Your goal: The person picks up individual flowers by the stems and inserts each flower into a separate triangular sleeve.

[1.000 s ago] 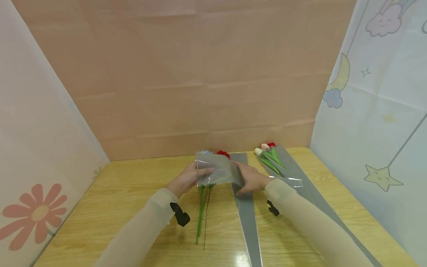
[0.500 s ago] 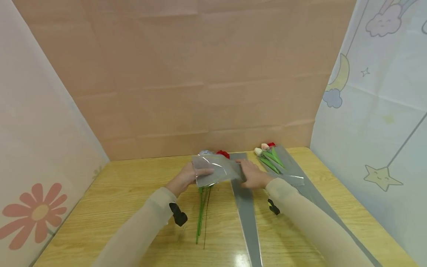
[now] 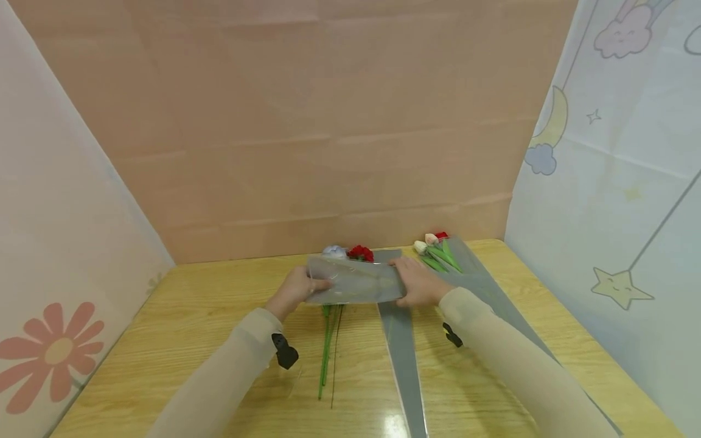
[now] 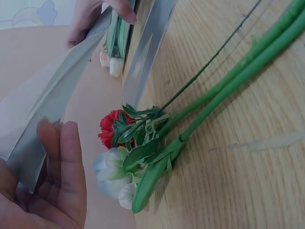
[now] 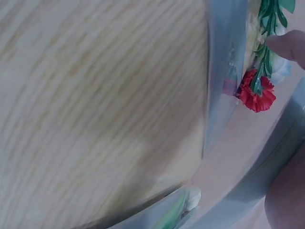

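Between my hands is a grey, see-through sheet of wrapping film [image 3: 358, 283], stretched from side to side above the table. My left hand [image 3: 296, 292] pinches its left end between thumb and fingers. The other end is gripped by my right hand [image 3: 420, 283], whose fingertips are partly hidden. Behind and below the film lie a red carnation [image 4: 112, 130] and a pale blue-white flower [image 4: 108, 174]. Their green stems [image 3: 327, 359] extend toward me across the tabletop. In the head view, the film covers part of the leaves and upper stems.
A long grey film strip [image 3: 404, 353] lies on the wooden table [image 3: 219, 340] right of the stems. Farther right, tulips [image 3: 432, 246] in white, pink and red lie in a grey film wrap [image 3: 487, 298]. A peach backdrop [image 3: 328, 152] rises behind the table.
The film has gone from curved and creased to flatter and tauter. My left hand has shifted slightly left, and more of the carnation shows above the film's upper edge.
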The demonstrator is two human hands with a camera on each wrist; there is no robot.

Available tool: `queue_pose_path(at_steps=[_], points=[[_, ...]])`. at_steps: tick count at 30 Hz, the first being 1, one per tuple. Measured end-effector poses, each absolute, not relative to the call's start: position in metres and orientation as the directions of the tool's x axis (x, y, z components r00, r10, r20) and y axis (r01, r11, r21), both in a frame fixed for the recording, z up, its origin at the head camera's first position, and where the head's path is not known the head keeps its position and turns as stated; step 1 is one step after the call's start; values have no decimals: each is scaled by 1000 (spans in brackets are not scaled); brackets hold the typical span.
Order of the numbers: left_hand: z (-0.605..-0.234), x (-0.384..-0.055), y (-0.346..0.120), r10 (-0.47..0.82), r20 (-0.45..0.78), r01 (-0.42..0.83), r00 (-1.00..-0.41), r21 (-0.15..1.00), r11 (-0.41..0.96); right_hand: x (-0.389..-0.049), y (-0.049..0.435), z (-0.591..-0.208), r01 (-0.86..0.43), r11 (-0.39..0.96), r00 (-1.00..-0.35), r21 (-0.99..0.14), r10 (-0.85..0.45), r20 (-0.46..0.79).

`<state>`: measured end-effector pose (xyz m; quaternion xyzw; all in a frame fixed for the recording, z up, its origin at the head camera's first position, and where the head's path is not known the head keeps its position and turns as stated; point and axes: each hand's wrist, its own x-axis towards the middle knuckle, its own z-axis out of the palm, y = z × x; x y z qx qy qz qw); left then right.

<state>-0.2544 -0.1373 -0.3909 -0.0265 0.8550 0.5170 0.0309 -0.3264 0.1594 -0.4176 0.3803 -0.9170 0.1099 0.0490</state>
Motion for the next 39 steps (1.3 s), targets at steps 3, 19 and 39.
queue_pose_path(at_steps=[3,19,39], points=[[-393,-256,-140,-6,-99,-91,-995,894,439,-326,159,-414,-700,690,-714,-183,-682,159],[-389,-258,-144,149,-187,-165,-971,975,146,-326,162,-415,-665,695,-741,-274,-660,126],[-390,-258,-143,231,-191,-198,-954,980,-8,-323,151,-422,-696,670,-712,-259,-692,123]])
